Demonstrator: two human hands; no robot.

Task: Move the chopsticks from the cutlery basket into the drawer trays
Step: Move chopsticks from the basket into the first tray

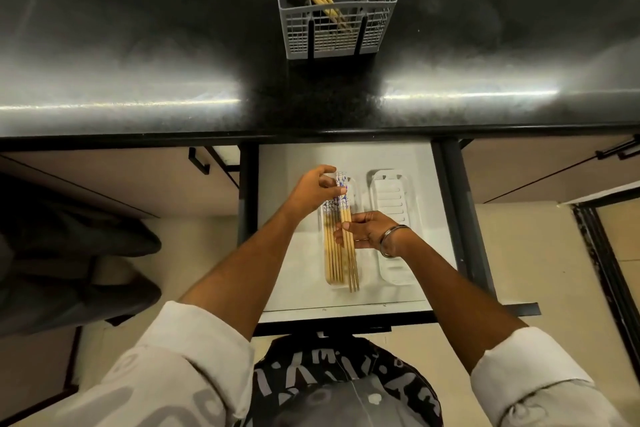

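Wooden chopsticks [341, 246] lie in the left drawer tray [356, 196]; left hand [313, 189] pinches their patterned tops, right hand [367, 230] grips the shafts. Pattern unreadable. More stand in the cutlery basket [337, 33], tops cropped.

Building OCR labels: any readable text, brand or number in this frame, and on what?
None readable.
Shirt: white letter-like print, too warped and cut off to read.
Chopsticks: blue pattern on the ends, not text.
Drawer: tiny marks on the front edge, too small to read.
Basket and trays: no markings visible.
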